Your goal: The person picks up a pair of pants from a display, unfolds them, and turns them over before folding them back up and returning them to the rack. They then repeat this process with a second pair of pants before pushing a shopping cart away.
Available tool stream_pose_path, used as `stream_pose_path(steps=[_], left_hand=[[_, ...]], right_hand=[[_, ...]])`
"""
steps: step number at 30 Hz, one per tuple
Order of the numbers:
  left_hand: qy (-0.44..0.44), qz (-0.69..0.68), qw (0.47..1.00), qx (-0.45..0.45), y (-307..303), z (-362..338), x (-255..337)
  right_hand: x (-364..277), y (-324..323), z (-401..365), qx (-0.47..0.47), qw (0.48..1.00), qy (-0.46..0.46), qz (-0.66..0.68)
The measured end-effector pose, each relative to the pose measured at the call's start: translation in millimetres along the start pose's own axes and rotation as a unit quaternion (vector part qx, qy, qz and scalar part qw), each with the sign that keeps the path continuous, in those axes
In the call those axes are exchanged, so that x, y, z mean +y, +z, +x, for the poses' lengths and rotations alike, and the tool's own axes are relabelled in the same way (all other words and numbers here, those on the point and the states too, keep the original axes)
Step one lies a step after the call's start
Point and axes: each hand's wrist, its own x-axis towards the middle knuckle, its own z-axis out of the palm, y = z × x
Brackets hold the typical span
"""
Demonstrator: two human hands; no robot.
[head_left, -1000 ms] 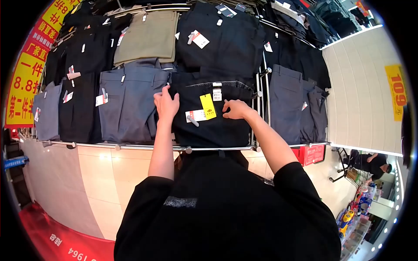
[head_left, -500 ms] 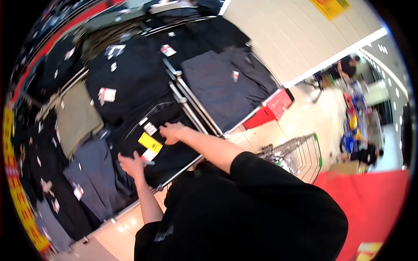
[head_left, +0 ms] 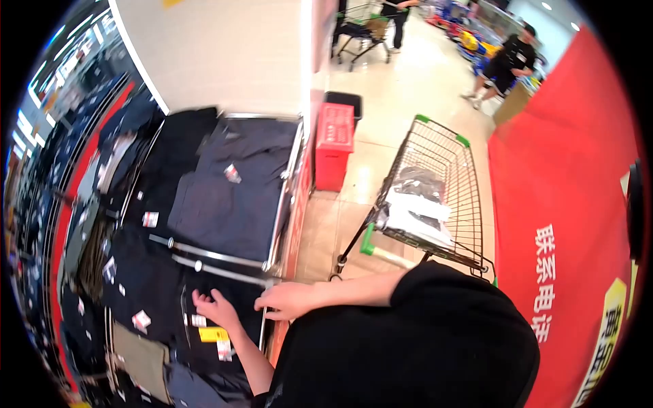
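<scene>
Above a pile of black folded clothing (head_left: pixel 235 296), my left hand (head_left: pixel 216 309) has its fingers spread and bent, with nothing visible in it. A yellow tag (head_left: pixel 213 334) and a white label (head_left: pixel 224 350) lie on the clothing just below that hand. My right hand (head_left: pixel 286 301) is at the display's metal edge, beside the same pile, its fingers apart and no object visible in it. Whether either hand touches the cloth is unclear. Beyond the metal divider rails (head_left: pixel 216 269) lies dark grey folded clothing (head_left: pixel 228 187).
To the right stand a wire shopping cart (head_left: pixel 469 197) holding bagged items and a large red banner (head_left: pixel 544 170). A red bin (head_left: pixel 334 149) is beside the display. One person (head_left: pixel 513 60) walks farther back; another person (head_left: pixel 399 17) is near a second cart.
The view has swung to the right, bringing the cart and banner further in. My left hand has moved from beside the yellow tag to above it; my right hand has shifted to the display edge.
</scene>
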Motion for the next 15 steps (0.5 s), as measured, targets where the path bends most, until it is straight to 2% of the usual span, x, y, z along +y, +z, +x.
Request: stream_pose_path(steps=[1, 3, 5, 7, 9, 11, 13, 15], left_hand=[[0.029, -0.056, 0.996, -0.066, 20.6, -3.3, 27.1], [0.059, -0.141, 0.961, -0.232, 59.1, -22.7, 91.5], [0.177, -0.189, 0.903, -0.343, 101.9, -54.2, 147.8], [0.313, -0.205, 0.821, -0.431, 118.9, -98.5, 212.6], [0.454, -0.167, 0.723, -0.493, 130.4, -133.2, 252.6], [0.471, -0.158, 0.636, -0.590, 139.9, -162.6, 273.1], [0.570, -0.070, 0.596, -0.562, 137.5, -177.8, 285.5], [0.604, -0.067, 0.590, -0.532, 146.2, -187.9, 281.8]], right_hand=[[1.3, -18.0, -25.6, 0.083, 0.996, -0.017, 0.025], [16.2, -42.6, -74.5, 0.169, 0.985, 0.040, -0.009], [29.4, -60.8, -133.9, 0.290, 0.946, 0.130, -0.064], [37.9, -71.9, -196.5, 0.341, 0.887, 0.258, -0.172], [57.4, -58.3, -266.7, 0.412, 0.839, 0.296, -0.196], [32.3, -50.5, -321.8, 0.421, 0.779, 0.403, -0.231], [9.1, -32.8, -362.1, 0.441, 0.716, 0.490, -0.228], [-10.1, -14.0, -385.8, 0.474, 0.660, 0.541, -0.218]])
